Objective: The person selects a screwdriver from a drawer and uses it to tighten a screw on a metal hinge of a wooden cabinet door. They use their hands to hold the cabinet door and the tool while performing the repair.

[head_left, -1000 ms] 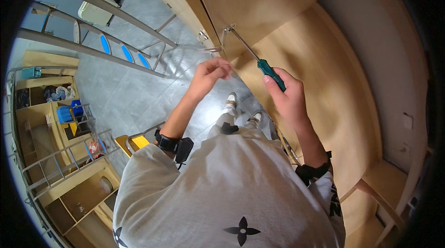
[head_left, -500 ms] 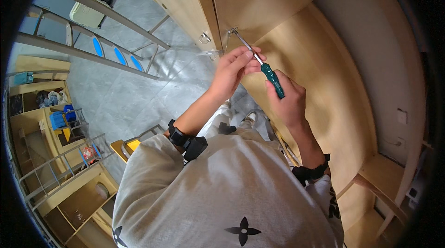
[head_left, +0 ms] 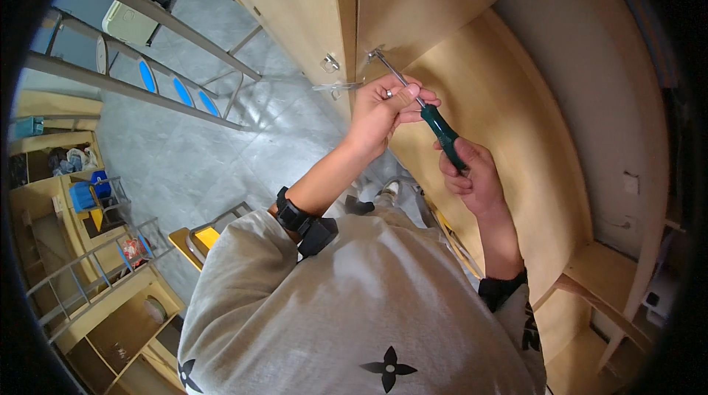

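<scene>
The green-handled screwdriver (head_left: 441, 133) is lying between both hands and the hinge-like metal fitting (head_left: 375, 55), its long axis running on a slant: the tip is meeting the fitting at upper left, and the butt end is pointing down and to the right, away from it. Whether the tip is sitting in a screw head is too small to tell.

The left hand (head_left: 380, 111) is the nearer one, resting just below the fitting — its thumb and fingers are pinching the steel shank close to the handle, and a ring is showing on one finger. The right hand (head_left: 476, 174) is standing farther off, down and to the right of the fitting, its fingers wrapping the lower end of the handle in a closed grip. The fitting itself is sitting near the edge of a pale wooden panel (head_left: 431, 8), while a second metal fitting (head_left: 330, 63) is showing to its left on a neighbouring wooden panel (head_left: 295, 11).

As for writing, no lettering is reading clearly on the handle. Well below the fitting, the light T-shirt (head_left: 413, 269) is bearing a dark four-petalled flower print — and partial dark lettering is bending out of sight on the right sleeve.
</scene>
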### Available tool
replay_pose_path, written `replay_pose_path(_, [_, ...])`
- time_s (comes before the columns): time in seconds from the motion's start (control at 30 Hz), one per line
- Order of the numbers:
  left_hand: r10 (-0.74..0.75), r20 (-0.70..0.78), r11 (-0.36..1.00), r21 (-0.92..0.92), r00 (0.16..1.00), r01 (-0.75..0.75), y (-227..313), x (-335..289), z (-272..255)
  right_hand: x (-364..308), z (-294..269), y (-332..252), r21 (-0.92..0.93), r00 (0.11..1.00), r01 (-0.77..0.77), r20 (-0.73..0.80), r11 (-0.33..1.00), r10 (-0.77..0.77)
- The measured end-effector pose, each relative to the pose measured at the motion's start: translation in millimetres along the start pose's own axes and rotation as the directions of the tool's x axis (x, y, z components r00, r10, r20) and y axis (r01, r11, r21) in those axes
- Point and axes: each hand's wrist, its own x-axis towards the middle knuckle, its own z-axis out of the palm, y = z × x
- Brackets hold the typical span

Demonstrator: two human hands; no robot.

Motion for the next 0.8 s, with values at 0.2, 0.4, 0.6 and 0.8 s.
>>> replay_pose_path(0.2, [-0.047,0.027,0.996,-0.074,0.999,0.049,-1,4,-3,6,17,23,-0.920,0.698,0.253,-0.039,0.298,-0.715])
replay_pose_path(0.4, [-0.065,0.045,0.995,-0.071,0.997,0.068,-2,6,-5,-5,8,10,-0.242,0.951,0.156,-0.224,0.957,-0.212])
replay_pose_path(0.6, [-0.072,0.037,0.995,-0.066,0.997,0.075,1,3,-4,-5,20,23,-0.506,0.859,0.209,-0.314,0.837,-0.404])
replay_pose_path(0.8, [-0.079,0.069,0.997,-0.013,0.995,0.080,-3,0,-4,2,21,38,-0.823,0.398,-0.134,0.466,-0.552,-0.790])
